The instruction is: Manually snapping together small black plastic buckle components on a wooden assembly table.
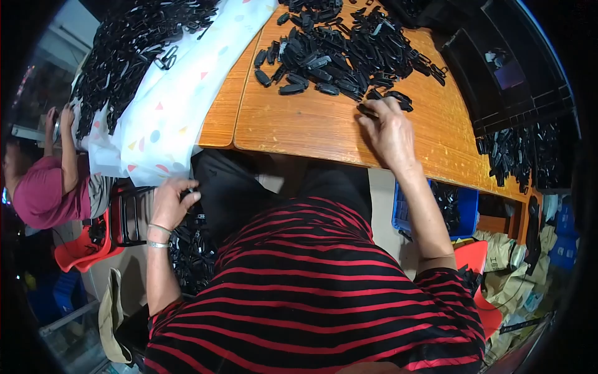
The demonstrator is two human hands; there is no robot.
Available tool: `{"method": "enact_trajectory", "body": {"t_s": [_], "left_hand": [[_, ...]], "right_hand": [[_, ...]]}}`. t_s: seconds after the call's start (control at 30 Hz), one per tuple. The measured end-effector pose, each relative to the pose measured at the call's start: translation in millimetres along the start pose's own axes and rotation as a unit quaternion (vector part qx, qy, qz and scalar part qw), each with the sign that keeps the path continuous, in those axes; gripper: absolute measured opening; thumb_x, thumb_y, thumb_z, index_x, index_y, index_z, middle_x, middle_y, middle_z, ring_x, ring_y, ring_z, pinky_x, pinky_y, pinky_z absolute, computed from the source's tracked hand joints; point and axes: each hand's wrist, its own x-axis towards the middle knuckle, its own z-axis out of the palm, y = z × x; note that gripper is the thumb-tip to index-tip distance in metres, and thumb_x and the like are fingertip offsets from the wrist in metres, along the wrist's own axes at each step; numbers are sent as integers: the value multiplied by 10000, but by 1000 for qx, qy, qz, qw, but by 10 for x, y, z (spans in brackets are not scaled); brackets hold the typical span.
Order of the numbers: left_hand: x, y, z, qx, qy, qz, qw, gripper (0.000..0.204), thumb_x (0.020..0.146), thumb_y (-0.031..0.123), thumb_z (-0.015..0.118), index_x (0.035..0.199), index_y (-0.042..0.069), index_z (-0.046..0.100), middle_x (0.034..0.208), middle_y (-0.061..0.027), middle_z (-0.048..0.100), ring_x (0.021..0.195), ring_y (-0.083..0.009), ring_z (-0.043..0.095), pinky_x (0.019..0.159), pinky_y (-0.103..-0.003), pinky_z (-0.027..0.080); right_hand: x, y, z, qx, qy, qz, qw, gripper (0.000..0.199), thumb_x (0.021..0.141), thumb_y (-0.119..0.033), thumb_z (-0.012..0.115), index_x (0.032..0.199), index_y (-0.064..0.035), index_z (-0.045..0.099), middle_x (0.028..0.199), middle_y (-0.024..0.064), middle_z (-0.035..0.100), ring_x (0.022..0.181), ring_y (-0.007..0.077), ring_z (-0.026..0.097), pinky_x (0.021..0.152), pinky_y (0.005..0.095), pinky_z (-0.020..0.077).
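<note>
1. At the far left, a co-worker (56, 190) in a maroon top sits with both arms raised toward the large heap of black parts (137, 50); narrow and tangled-looking, these would likely snag on one another.
2. Just right of it, a white patterned sheet (168, 118) hangs over the near edge; it looks thin, soft and slippery.
3. The left hand (172, 202) is below that edge, fingers curled; I cannot tell whether it holds something dark at its fingertips.
4. Far in the middle, a loose pile of black pieces (324, 53) lies on the wooden table (299, 128). They look like light, stiff, smooth plastic, apt to slide; the long sides seem the best hold.
5. At the pile's near right edge, the right hand (391, 134) grasps a black piece (366, 111) between thumb and fingers, across its narrow width.
6. Further right and nearer, under the table, a blue crate (468, 227) holds more dark parts.
</note>
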Motion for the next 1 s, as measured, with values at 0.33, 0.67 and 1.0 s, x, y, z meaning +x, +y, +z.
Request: {"method": "enact_trajectory", "body": {"t_s": [0.33,0.67,1.0], "left_hand": [[1617,1409,-81,-163,277,160,933,191,838,163,668,1010,80,669,888,-114,680,802,-302,659,688,-357,515],[1914,1557,-9,-73,226,95,967,212,803,210,704,955,68,666,865,-114,642,810,-324,635,675,-413,497],[1582,1723,-80,-341,187,178,904,291,725,26,765,965,24,602,816,-76,590,709,-192,620,607,-314,491]], "right_hand": [[203,143,6,-56,-122,-2,991,274,800,-67,676,1069,-37,635,1031,182,604,890,398,617,768,454,515],[-25,-45,176,298,-42,84,950,219,840,-49,703,1044,-16,627,826,3,634,706,63,584,642,215,489],[143,-489,202,324,35,49,944,245,809,-42,743,1042,-16,674,824,-11,632,686,31,527,628,195,468]]}}
